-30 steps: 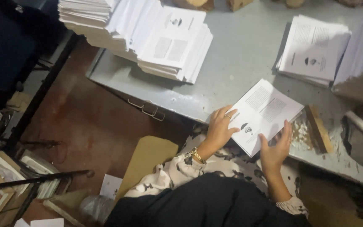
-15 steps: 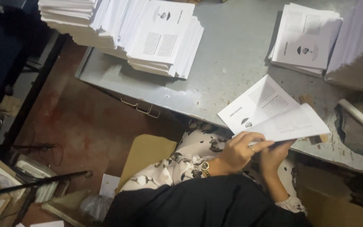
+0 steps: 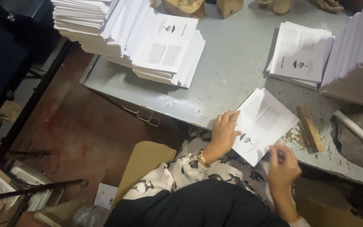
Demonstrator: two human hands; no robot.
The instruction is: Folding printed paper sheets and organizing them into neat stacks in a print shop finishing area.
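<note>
A seated person's left hand (image 3: 224, 133) lies flat, fingers spread, pinning a folded white printed sheet (image 3: 265, 122) at the near edge of a worn grey metal table (image 3: 232, 71). The right hand (image 3: 283, 167), blurred, pinches the sheet's near corner between fingertips. A small wooden block (image 3: 309, 128) lies just beside the sheet. Tall stacks of white printed sheets (image 3: 148, 40) stand at the table's far left; a lower pile (image 3: 301, 52) lies beyond the block.

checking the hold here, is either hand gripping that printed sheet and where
The left hand lies flat on the left edge of the printed sheet, pinning it to the table. The right hand is at its lower corner; blurred, grip unclear.
</note>
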